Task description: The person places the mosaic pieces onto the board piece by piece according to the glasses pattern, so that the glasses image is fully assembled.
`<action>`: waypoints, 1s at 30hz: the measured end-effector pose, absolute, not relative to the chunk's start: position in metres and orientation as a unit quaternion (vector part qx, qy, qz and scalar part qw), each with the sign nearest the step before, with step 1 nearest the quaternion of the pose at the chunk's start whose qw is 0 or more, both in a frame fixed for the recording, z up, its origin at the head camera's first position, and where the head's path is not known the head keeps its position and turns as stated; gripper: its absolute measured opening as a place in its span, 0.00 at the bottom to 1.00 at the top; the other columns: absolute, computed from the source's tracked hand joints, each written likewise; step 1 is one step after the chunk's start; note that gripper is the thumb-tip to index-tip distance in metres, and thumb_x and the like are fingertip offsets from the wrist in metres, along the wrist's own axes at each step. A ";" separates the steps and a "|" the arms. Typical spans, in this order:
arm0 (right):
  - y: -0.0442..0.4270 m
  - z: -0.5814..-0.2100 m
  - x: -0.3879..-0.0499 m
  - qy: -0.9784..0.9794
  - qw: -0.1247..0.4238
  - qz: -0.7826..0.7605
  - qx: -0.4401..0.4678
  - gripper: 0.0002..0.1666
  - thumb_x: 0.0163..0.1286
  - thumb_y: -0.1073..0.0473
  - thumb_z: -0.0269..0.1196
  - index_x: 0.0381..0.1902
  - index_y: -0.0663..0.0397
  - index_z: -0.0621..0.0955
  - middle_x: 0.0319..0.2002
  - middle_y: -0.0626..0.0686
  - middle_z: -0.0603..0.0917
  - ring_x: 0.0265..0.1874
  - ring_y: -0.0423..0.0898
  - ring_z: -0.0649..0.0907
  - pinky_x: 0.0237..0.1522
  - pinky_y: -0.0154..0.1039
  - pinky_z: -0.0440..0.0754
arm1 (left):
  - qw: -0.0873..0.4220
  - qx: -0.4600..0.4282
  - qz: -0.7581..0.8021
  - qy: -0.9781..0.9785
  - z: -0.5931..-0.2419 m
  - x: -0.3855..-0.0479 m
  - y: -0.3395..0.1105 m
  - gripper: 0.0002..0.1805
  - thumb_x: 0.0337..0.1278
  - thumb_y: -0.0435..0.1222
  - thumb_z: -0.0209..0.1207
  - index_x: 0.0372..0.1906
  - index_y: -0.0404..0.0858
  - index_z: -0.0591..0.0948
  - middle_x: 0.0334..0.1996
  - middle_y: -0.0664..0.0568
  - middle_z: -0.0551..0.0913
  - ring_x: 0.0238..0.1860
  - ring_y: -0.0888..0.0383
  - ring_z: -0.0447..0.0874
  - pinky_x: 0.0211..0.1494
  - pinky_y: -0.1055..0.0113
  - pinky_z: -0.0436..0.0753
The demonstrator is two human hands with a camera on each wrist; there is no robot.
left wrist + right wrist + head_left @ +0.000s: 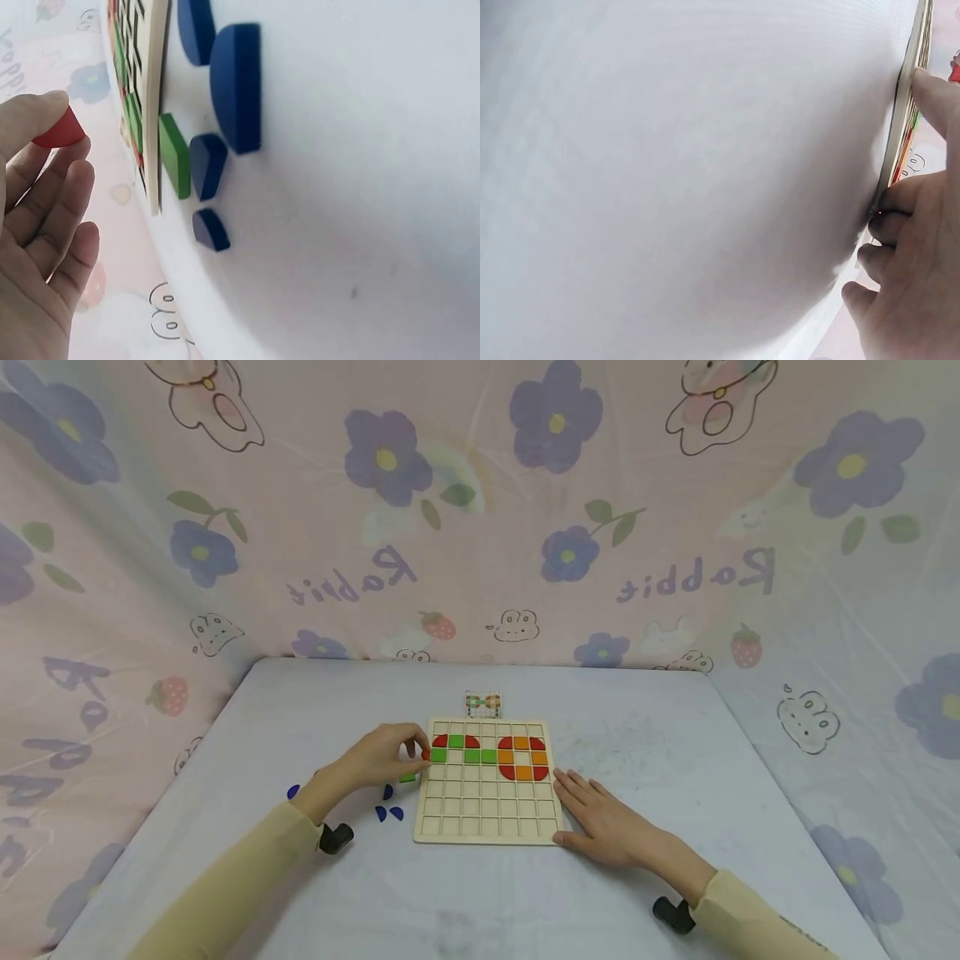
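Between thumb and fingertips, my left hand pinches a red rounded piece above the left edge of a wooden grid board. In the board's upper rows, red, green and orange pieces form a ring at the right and part of one at the left. My right hand lies with its fingers extended, thumb and fingertips touching the board's right edge. Below the left hand, a green square piece lies on the table beside the board, partly hidden in the head view.
Several blue rounded pieces lie left of the board, one farther left beside the left forearm. A small pattern card sits at the board's far edge. Patterned cloth hangs behind the white table.
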State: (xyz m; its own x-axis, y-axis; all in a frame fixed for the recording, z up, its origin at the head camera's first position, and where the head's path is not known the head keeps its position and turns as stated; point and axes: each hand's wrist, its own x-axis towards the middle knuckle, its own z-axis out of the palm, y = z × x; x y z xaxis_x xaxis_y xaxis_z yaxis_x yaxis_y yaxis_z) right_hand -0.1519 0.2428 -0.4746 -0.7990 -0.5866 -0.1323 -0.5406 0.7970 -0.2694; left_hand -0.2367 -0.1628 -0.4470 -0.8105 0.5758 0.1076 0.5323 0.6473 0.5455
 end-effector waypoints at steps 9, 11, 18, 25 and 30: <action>0.243 -0.474 -0.151 0.942 0.105 -0.113 -0.298 0.51 0.78 0.35 0.57 0.81 0.65 0.59 0.83 0.60 0.53 0.81 0.62 0.54 0.77 0.64 0.55 | 0.074 0.305 0.265 0.912 -0.452 -0.237 -0.151 0.10 0.61 0.39 0.73 0.43 0.48 0.84 0.37 0.61 0.83 0.35 0.61 0.78 0.34 0.68 0.79; 0.243 -0.474 -0.151 0.942 0.106 -0.113 -0.298 0.51 0.78 0.35 0.57 0.81 0.65 0.59 0.83 0.60 0.53 0.81 0.62 0.54 0.77 0.64 0.55 | 0.078 0.303 0.253 0.915 -0.453 -0.237 -0.148 0.09 0.61 0.39 0.73 0.42 0.49 0.84 0.36 0.62 0.82 0.36 0.62 0.78 0.35 0.68 0.79; 0.243 -0.474 -0.151 0.941 0.106 -0.115 -0.300 0.50 0.78 0.35 0.57 0.81 0.65 0.59 0.83 0.60 0.53 0.81 0.62 0.54 0.77 0.64 0.55 | 0.083 0.305 0.217 0.924 -0.458 -0.238 -0.145 0.09 0.61 0.41 0.73 0.42 0.49 0.84 0.32 0.63 0.80 0.33 0.63 0.76 0.35 0.68 0.78; 0.243 -0.473 -0.151 0.941 0.104 -0.112 -0.302 0.50 0.78 0.35 0.57 0.81 0.65 0.59 0.83 0.61 0.54 0.81 0.62 0.54 0.77 0.64 0.55 | 0.070 0.318 0.195 0.925 -0.461 -0.238 -0.146 0.10 0.60 0.44 0.74 0.41 0.50 0.84 0.34 0.63 0.78 0.33 0.64 0.74 0.36 0.69 0.77; 0.243 -0.474 -0.151 0.941 0.104 -0.110 -0.302 0.50 0.78 0.35 0.57 0.80 0.65 0.59 0.82 0.61 0.54 0.81 0.62 0.55 0.77 0.64 0.56 | 0.072 0.318 0.189 0.926 -0.461 -0.236 -0.146 0.10 0.58 0.45 0.75 0.40 0.51 0.86 0.35 0.63 0.77 0.33 0.64 0.74 0.35 0.69 0.77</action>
